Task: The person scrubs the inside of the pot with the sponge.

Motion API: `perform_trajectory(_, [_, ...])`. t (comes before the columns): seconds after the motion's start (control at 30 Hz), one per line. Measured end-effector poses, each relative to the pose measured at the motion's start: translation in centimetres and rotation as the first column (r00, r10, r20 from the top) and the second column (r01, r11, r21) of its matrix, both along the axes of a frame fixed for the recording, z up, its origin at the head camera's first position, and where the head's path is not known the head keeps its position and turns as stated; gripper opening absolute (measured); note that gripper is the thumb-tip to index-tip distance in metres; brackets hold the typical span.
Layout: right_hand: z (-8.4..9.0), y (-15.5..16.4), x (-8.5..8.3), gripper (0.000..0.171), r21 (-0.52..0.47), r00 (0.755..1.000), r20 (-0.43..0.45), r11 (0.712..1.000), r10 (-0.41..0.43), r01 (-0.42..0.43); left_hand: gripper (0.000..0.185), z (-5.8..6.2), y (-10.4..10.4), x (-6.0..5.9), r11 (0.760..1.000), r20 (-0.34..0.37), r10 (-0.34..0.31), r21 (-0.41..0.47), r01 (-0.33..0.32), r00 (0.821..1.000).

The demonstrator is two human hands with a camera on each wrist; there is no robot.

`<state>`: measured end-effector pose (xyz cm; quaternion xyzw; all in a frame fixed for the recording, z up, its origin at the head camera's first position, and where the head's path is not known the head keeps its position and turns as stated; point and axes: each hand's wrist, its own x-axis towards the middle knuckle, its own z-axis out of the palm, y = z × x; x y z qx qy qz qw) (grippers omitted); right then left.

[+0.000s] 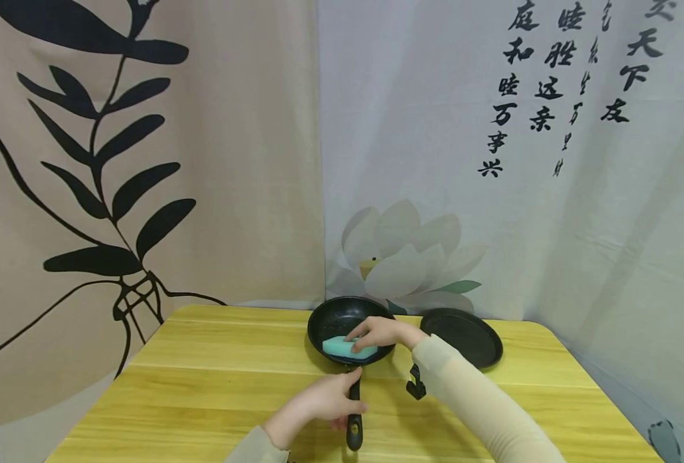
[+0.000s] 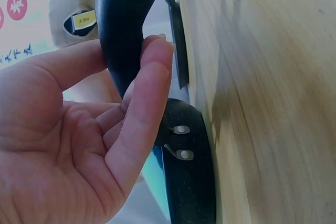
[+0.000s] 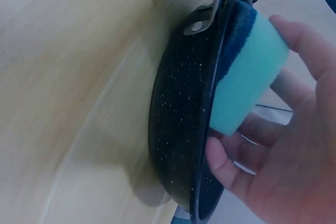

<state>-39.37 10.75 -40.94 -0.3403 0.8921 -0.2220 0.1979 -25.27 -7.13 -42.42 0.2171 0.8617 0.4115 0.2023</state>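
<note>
both hands on the pan, sponge inside

left hand [image 1: 324, 402] nearest the camera: grip closed on the pan handle [image 1: 354, 411], fingers and thumb wrapped round the black stem. left wrist view confirms it, fingertips [image 2: 157, 51] pinching the handle [image 2: 123, 30], with the handle rivets just past them.

frying pan [image 1: 332, 318] sits flat on the yellow tabletop [image 1: 203, 386], bowl just beyond the left grip, handle running back toward the person. black speckled finish, seen in the right wrist view [image 3: 178, 129].

right hand [image 1: 379, 332] just past and slightly right of the left grip, inside the pan bowl. its grip holds the sponge [image 1: 347, 348]: fingers curled over the top, thumb on the near side. sponge is teal foam with a dark blue scrub face; in the right wrist view the sponge [image 3: 247, 77] has the scrub face against the pan's inner surface near the rim, right hand [image 3: 294, 150] round the foam side.

right of the left grip, beside the right sleeve: small black clip-like part [image 1: 415, 384] lying on the tabletop, can't tell what it is.

further right and beyond the right grip: flat black round pan [image 1: 463, 334], near the frying pan but apart from it.

behind the tabletop: printed cloth backdrops, leaf pattern left, lotus and calligraphy right.
</note>
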Motion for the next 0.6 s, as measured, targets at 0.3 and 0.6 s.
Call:
perform_trajectory(0.3, [-0.1, -0.7, 0.0, 0.037, 0.004, 1.0, -0.023, 1.0, -0.017, 0.017, 0.073, -0.1, 0.1, 0.0, 1.0, 0.001, 0.0, -0.008, 0.0, 1.0])
perform_trajectory(0.6, [-0.3, -1.5, 0.1, 0.038, 0.004, 0.998, -0.043, 0.999, -0.034, 0.034, 0.073, -0.1, 0.1, 0.0, 1.0, -0.02, 0.006, -0.009, -0.006, 1.0])
